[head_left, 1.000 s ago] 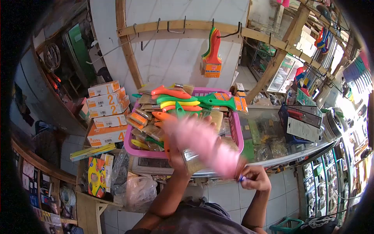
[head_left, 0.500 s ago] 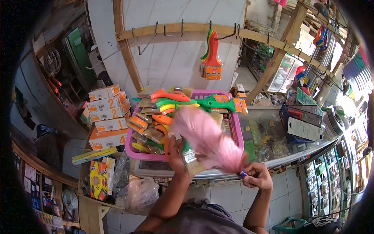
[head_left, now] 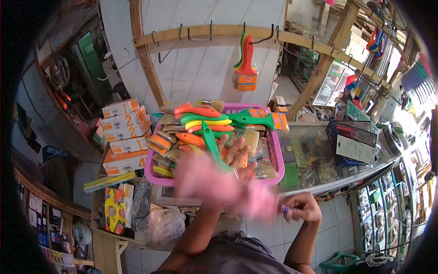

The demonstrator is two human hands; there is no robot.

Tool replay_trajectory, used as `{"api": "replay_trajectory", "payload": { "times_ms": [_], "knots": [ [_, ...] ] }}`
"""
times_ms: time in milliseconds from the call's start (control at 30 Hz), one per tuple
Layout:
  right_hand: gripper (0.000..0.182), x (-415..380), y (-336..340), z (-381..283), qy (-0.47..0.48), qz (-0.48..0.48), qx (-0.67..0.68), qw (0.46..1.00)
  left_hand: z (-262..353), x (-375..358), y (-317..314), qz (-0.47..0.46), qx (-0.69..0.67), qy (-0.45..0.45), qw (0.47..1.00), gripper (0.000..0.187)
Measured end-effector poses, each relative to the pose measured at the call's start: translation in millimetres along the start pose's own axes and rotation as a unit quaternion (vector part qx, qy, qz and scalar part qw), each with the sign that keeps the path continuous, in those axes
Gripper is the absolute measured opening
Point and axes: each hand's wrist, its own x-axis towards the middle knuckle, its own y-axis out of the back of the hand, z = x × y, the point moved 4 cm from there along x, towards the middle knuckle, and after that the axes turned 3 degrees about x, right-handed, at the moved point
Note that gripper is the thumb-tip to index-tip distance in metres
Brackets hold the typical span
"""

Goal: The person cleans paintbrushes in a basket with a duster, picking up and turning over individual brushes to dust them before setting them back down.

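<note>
The right hand (head_left: 302,208) grips the handle of a blurred pink feather duster (head_left: 219,182), fingers curled tight around it. The left hand (head_left: 235,155) holds a green-handled paintbrush (head_left: 213,146), fingers partly spread, over a purple basket (head_left: 277,155) of paintbrushes at twelve o'clock on the surface.

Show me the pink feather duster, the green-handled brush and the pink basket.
pink feather duster (head_left: 219,185), head view, on its blurred feathers
green-handled brush (head_left: 211,142), head view, on the handle
pink basket (head_left: 276,155), head view, on its right rim
</note>
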Motion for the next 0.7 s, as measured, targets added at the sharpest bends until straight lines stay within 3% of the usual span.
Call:
{"api": "replay_trajectory", "payload": {
  "times_ms": [33, 67, 100, 167, 200, 300, 333, 433, 467, 567, 600, 700],
  "knots": [
    [0.029, -3, 7, 4, -0.023, 0.083, 0.042, 0.995, 0, -3, 5, 0.034, 0.037, 0.000, 0.999, 0.078],
    [0.028, -5, 6, 4, -0.035, 0.048, 0.062, 0.996, -2, 0, -8, 0.056, -0.211, 0.003, 0.976, 0.077],
    [0.027, -5, 0, 0, -0.001, -0.042, 0.009, 0.999, -8, 5, 1, -0.084, -0.113, -0.008, 0.990, 0.077],
    [0.023, 2, -21, -17, 0.068, -0.221, -0.099, 0.968, -3, 4, -13, -0.062, -0.090, 0.000, 0.994, 0.077],
    [0.023, 0, -19, -13, 0.073, -0.195, -0.057, 0.976, -3, 5, -15, -0.066, -0.088, 0.004, 0.994, 0.076],
    [0.028, -7, 4, 8, 0.022, 0.059, 0.138, 0.988, -4, -3, 7, 0.047, -0.062, 0.005, 0.997, 0.074],
    [0.027, -9, 6, 5, -0.021, 0.030, 0.102, 0.994, 0, 2, 3, 0.036, 0.080, -0.047, 0.995, 0.073],
    [0.021, 1, -20, -12, 0.038, -0.266, -0.122, 0.955, -3, 4, -14, -0.054, -0.073, 0.007, 0.996, 0.079],
    [0.022, -2, -20, -11, 0.011, -0.226, -0.080, 0.971, -1, 5, -14, -0.051, -0.064, 0.014, 0.997, 0.077],
    [0.028, -10, 6, 12, -0.010, 0.045, 0.088, 0.995, -4, -1, -7, -0.036, 0.016, -0.002, 0.999, 0.078],
    [0.028, -7, 7, 15, 0.006, 0.053, 0.147, 0.988, -7, 1, 1, -0.018, 0.015, 0.003, 1.000, 0.081],
    [0.024, -8, -9, -2, 0.013, -0.106, -0.084, 0.991, -3, 5, -10, -0.051, -0.086, 0.022, 0.995, 0.083]
  ]
}}
